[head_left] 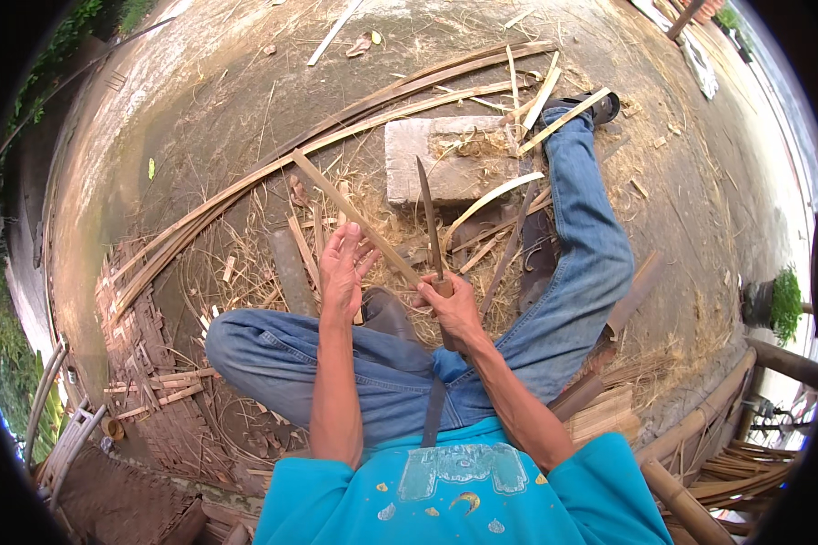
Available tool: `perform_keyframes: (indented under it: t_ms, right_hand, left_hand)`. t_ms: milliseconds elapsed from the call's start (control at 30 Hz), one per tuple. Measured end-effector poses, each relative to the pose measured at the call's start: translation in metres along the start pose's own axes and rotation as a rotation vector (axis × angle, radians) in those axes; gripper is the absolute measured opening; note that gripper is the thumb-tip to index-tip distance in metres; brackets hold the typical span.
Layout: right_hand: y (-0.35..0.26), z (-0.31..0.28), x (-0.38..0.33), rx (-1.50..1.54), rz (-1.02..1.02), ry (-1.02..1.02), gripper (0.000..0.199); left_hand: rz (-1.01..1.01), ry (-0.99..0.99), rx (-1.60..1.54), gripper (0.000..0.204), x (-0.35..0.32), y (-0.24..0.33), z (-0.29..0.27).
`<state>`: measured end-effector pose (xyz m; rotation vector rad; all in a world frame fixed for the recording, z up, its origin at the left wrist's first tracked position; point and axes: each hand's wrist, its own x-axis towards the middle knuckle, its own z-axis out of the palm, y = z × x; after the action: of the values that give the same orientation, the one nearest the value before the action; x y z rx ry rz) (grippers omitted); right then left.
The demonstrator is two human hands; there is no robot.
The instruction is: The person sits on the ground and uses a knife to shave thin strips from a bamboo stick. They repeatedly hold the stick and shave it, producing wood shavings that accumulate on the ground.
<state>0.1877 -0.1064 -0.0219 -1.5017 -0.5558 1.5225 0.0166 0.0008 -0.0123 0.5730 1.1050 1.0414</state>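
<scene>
My right hand (454, 311) is closed round the wooden handle of a knife (430, 213), its long narrow blade pointing away from me. A flat bamboo strip (354, 215) slants from the far left down to the thumb and fingers of that same hand, which seem to pinch its near end. Beside the strip, my left hand (344, 271) has its fingers spread, with the fingertips at the strip's edge. Whether they touch it I cannot tell. Beyond the knife tip sits a pale rectangular block (412, 162) with shavings on its top.
Long bamboo strips (336, 123) lie in a bundle beyond the block, running down to the left. Short pale strips (563, 123) rest by my stretched-out foot. Shavings and offcuts litter the ground round my jean-clad legs. Bamboo poles (700, 409) stand at the right.
</scene>
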Motion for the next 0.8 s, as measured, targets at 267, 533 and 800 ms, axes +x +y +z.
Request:
perform_keyframes:
  t_ms: [267, 533, 800]
  right_hand:
    - [0.004, 0.010, 0.004, -0.235, -0.175, 0.235, 0.023]
    - [0.024, 0.000, 0.017, -0.044, -0.114, 0.212, 0.029]
    - [0.022, -0.013, 0.014, 0.381, 0.210, 0.100, 0.027]
  left_hand:
    - [-0.124, -0.152, 0.203, 0.050, -0.011, -0.030, 0.019]
    - [-0.208, -0.239, 0.549, 0.035, -0.011, -0.017, 0.022]
    - [-0.073, -0.273, 0.597, 0.038, -0.006, -0.020, 0.013]
